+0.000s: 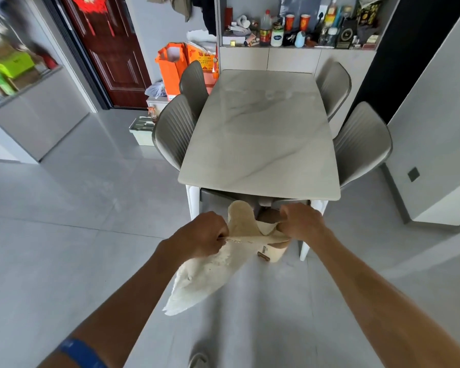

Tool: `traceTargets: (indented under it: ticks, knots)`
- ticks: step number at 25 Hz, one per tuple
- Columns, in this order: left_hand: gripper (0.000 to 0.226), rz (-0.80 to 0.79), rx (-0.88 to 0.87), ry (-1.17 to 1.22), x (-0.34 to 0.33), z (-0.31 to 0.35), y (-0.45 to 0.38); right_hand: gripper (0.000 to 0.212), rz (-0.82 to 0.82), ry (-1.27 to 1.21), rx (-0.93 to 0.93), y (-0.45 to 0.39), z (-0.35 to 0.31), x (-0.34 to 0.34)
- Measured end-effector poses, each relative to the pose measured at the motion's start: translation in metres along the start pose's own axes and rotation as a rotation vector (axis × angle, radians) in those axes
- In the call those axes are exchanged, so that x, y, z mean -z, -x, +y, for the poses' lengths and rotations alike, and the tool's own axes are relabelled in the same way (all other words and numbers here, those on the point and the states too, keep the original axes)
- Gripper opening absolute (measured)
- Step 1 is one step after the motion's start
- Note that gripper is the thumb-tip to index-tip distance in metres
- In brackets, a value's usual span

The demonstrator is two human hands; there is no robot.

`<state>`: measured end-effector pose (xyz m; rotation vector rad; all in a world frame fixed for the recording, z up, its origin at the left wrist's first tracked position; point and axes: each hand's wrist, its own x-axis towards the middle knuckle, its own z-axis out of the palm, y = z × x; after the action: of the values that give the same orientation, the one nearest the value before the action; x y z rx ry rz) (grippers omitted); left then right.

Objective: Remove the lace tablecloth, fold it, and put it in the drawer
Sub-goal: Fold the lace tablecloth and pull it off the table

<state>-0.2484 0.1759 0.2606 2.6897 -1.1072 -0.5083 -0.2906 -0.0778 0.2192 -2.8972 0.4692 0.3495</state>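
Folding step in hand: the lace tablecloth point(218, 261) is held off the bare bench point(260, 134), pinched by both hands (left point(206, 235), right point(300, 221)); next, edges likely need aligning.

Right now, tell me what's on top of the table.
Nothing shows on the table; its marble top is bare. The tablecloth hangs in front of it, gripped by the left hand and right hand.

Home dining area: marble-look dining table point(260, 144), grey padded chairs point(361, 144) along both long edges, wall shelf point(298, 45) of bottles and jars beyond far edge, red entrance door point(104, 49), grey tiled floor point(77, 208).
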Motion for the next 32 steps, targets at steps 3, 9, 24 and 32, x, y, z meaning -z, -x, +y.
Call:
traceTargets:
  ticks: [3,9,24,32]
  knots:
    - [0.016,-0.027,-0.008,-0.029,0.01,-0.012,0.005,0.027,0.005,-0.056,0.122,-0.001,-0.006,-0.018]
    - [0.013,0.017,0.048,-0.03,0.027,-0.047,0.018,0.012,0.043,-0.481,-0.267,0.002,0.005,-0.021]
    - [0.005,0.151,0.118,0.23,0.036,-0.068,0.024,0.034,0.425,-0.274,0.533,0.004,0.009,0.039]
    - [0.005,0.211,0.196,0.274,0.038,-0.067,0.018,0.031,0.179,-0.143,0.433,0.018,0.032,0.032]
